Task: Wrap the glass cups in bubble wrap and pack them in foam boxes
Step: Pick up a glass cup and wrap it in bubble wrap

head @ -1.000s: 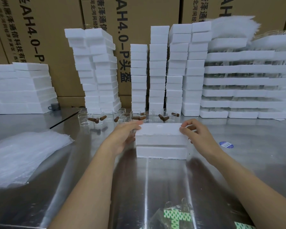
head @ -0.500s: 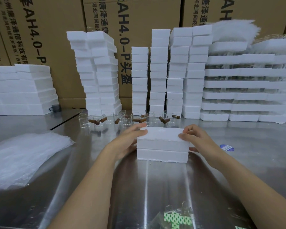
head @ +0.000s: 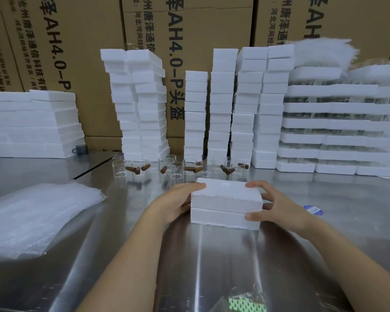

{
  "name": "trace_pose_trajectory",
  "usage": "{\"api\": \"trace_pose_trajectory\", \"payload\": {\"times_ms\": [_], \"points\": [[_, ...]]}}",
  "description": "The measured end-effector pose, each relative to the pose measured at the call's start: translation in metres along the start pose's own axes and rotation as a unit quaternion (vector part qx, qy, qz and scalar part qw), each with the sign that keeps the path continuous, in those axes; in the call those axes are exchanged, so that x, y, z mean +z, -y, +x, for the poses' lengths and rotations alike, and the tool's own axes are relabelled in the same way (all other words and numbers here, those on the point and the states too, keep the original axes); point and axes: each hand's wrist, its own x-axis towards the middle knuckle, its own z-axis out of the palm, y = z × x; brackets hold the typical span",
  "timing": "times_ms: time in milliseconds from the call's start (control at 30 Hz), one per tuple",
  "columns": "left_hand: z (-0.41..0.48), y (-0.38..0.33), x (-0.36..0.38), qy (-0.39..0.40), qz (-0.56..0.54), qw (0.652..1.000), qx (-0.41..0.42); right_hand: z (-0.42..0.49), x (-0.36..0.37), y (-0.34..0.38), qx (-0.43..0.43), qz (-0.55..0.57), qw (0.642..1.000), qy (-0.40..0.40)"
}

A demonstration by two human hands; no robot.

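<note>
- Hands frame a white two-piece foam box (head: pixel 226 204) on the shiny steel table (head: pixel 324 233): the left hand (head: pixel 176 204) presses flat-fingered against its left end, the right hand (head: pixel 277 207) curls half-closed around its right end, thumb on the lower half.
- Box halves sit mated, contents hidden; this one looks closed.
- Behind it, a row of clear glass cups (head: pixel 177 168) stands unwrapped among brown cork stoppers (head: pixel 195 169).
- The pile of clear bubble wrap sheets (head: pixel 36 212) and tall stacks of white foam boxes (head: pixel 221 102) suggest plenty of packing remains.
</note>
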Motion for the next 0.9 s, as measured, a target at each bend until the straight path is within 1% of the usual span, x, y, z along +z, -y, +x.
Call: {"api": "trace_pose_trajectory", "payload": {"times_ms": [167, 267, 333, 467, 500, 600, 667, 733, 900], "points": [[0.0, -0.001, 0.004, -0.018, -0.02, 1.0, -0.005, 0.001, 0.005, 0.004, -0.05, -0.015, 0.997, -0.05], [-0.001, -0.008, 0.004, -0.003, -0.069, 0.997, -0.017, 0.003, 0.005, 0.009, -0.093, 0.004, 0.992, -0.091], [-0.003, -0.014, 0.006, 0.0, -0.089, 0.996, -0.009, 0.004, 0.006, 0.012, -0.122, -0.002, 0.987, -0.107], [-0.005, -0.018, 0.012, -0.08, -0.132, 0.988, 0.002, 0.002, 0.013, 0.015, -0.148, -0.063, 0.983, -0.088], [-0.006, -0.019, 0.014, -0.094, -0.144, 0.985, 0.005, 0.002, 0.016, 0.015, -0.158, -0.074, 0.98, -0.1], [-0.007, -0.021, 0.02, -0.125, -0.2, 0.971, 0.033, 0.004, 0.026, 0.019, -0.203, -0.114, 0.958, -0.17], [-0.009, -0.023, 0.03, -0.124, -0.23, 0.964, 0.039, 0.007, 0.032, 0.023, -0.238, -0.138, 0.938, -0.209], [-0.011, -0.022, 0.044, -0.101, -0.25, 0.962, 0.04, 0.011, 0.034, 0.024, -0.246, -0.147, 0.932, -0.223], [-0.011, -0.034, 0.051, -0.166, -0.25, 0.95, 0.091, 0.029, 0.031, 0.031, -0.212, -0.099, 0.949, -0.211]]}}
